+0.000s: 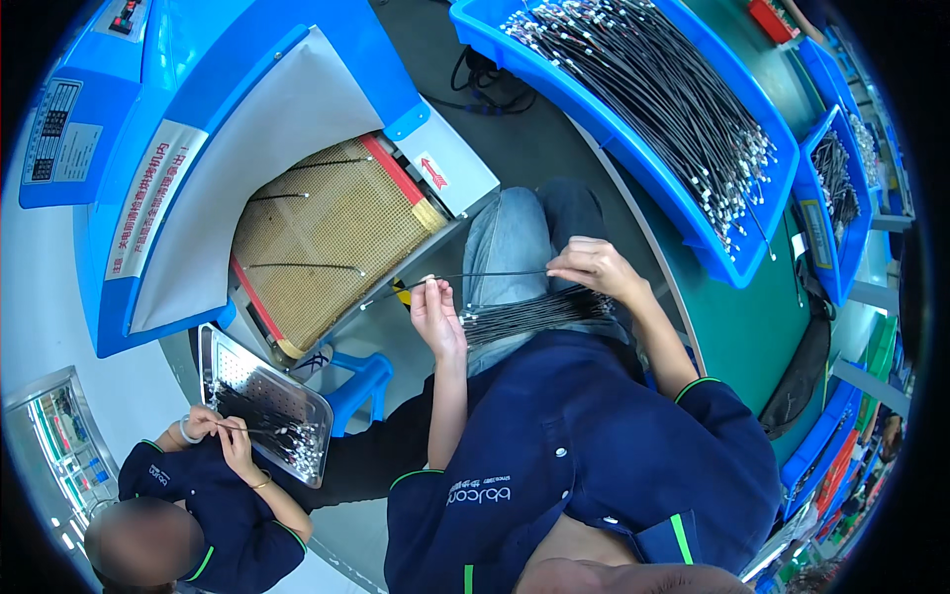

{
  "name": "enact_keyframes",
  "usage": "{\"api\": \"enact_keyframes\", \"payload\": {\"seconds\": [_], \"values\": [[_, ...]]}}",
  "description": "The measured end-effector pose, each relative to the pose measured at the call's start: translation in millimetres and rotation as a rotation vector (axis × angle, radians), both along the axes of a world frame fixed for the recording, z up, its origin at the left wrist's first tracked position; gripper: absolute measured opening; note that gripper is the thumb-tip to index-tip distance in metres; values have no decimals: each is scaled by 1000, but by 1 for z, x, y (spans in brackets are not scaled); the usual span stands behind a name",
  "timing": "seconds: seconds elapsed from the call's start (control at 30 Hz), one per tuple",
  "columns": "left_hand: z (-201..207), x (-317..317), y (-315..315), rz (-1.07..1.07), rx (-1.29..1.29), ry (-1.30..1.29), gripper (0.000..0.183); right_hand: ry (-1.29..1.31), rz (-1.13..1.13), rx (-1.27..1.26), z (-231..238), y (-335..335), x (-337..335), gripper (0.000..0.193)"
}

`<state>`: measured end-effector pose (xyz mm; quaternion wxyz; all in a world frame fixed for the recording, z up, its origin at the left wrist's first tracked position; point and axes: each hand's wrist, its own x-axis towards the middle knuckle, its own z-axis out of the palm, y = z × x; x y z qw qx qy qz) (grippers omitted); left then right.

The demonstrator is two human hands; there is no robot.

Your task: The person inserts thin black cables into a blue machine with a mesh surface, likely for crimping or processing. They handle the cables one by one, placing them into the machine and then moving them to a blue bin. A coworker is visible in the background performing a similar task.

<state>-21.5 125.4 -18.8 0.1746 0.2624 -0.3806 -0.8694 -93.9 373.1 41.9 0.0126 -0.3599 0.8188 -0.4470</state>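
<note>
A thin black cable (495, 274) is stretched level between my two hands above my lap. My left hand (433, 309) pinches it near one end, and that end with its small pale connector reaches past the fingers toward the conveyor. The other end lies in the closed fingers of my right hand (592, 266). Across my thighs, just below both hands, rests a bundle of black cables (539, 317). To the left, the mesh conveyor belt (327, 233) of a blue machine carries several separate black cables, lying apart from one another.
A blue bin (732, 262) full of black cables with white connectors stands on the green table (727, 337) at right, beside a smaller blue bin (841, 277). A co-worker (223, 495) at lower left handles cables over a metal tray (322, 411). A blue stool (366, 386) stands near the conveyor.
</note>
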Motion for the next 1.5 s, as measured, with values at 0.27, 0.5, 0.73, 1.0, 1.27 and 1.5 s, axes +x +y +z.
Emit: {"api": "enact_keyframes", "payload": {"seconds": [0.27,0.5,0.73,1.0,1.27,1.5], "values": [[1,2,0,6,28,-6,10,48,-60,-48,3,-3,1,13],[-1,2,-4,1,32,-5,10,8,-12,13,3,-4,1,14],[-4,0,-5,-9,24,-8,10,-18,8,75,4,-5,0,15],[-3,2,-3,-12,32,-21,10,-91,21,88,7,-6,0,16],[-5,1,-6,-11,44,-6,9,-73,10,84,4,-5,-2,16],[-5,-5,-10,-7,51,-24,10,-149,-45,71,4,-5,-1,22]]}}
